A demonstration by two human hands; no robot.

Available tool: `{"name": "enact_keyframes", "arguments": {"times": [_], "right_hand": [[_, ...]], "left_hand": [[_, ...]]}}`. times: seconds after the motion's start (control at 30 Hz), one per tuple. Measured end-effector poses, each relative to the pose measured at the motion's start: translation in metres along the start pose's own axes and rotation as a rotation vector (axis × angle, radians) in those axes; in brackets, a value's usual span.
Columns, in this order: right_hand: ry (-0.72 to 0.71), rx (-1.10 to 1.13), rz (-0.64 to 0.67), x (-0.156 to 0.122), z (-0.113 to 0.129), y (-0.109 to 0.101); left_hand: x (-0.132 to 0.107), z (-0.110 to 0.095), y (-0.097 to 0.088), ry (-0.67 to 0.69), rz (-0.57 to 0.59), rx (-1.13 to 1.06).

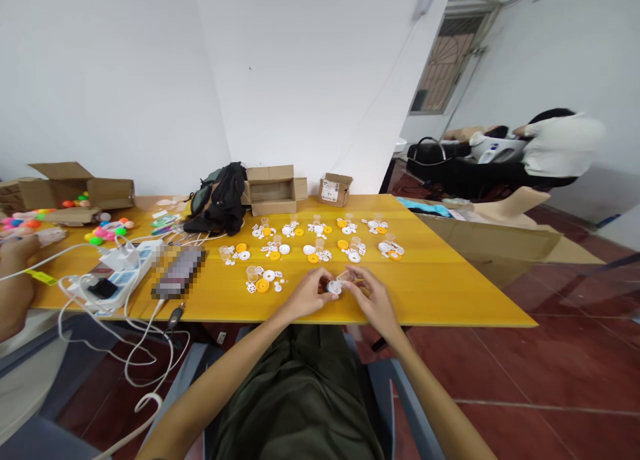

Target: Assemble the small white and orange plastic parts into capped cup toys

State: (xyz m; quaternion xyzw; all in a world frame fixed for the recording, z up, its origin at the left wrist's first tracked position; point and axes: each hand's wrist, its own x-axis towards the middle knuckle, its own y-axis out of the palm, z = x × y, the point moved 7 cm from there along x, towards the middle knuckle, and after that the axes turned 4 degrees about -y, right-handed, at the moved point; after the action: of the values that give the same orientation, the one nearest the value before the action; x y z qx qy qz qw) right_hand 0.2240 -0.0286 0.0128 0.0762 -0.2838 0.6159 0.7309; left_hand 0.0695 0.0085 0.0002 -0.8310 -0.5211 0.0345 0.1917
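Near the table's front edge, my left hand (pixel 313 293) curls its thumb and fingers round a small clear plastic cup (pixel 335 287) with something whitish in it. My right hand (pixel 369 296) is closed at the cup's right side, its fingertips pinching a small clear piece (pixel 344 276) that I cannot make out exactly. Beyond my hands lie several little groups of parts. Each has white discs (pixel 269 275), an orange ring (pixel 263 285), white dice-like pieces (pixel 251 287) and a clear cup (pixel 251 273).
A power strip (pixel 120 273) with tangled white cables and a phone (pixel 179 273) lie left. Behind stand a black bag (pixel 220 200) and open cardboard boxes (pixel 273 192). Another person's arm (pixel 15 287) reaches in at far left, near colourful balls (pixel 106 231). A person (pixel 560 147) sits far right.
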Motion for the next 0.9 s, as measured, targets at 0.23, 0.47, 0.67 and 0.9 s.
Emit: {"name": "enact_keyframes", "arguments": {"times": [0.23,0.47,0.67,0.9], "right_hand": [[-0.009,-0.171,-0.118,0.005,-0.009,-0.025],[-0.098,-0.601,-0.18,0.004,-0.028,-0.053],[-0.181,-0.668,-0.189,0.003,-0.01,-0.05],[-0.208,-0.313,0.252,0.001,0.024,0.004]], "left_hand": [[-0.001,-0.003,-0.001,-0.017,-0.021,0.019],[-0.002,-0.004,-0.002,-0.026,-0.034,0.043],[-0.001,-0.003,-0.002,-0.036,-0.033,0.034],[-0.001,-0.005,0.0,-0.025,0.001,0.009]]}}
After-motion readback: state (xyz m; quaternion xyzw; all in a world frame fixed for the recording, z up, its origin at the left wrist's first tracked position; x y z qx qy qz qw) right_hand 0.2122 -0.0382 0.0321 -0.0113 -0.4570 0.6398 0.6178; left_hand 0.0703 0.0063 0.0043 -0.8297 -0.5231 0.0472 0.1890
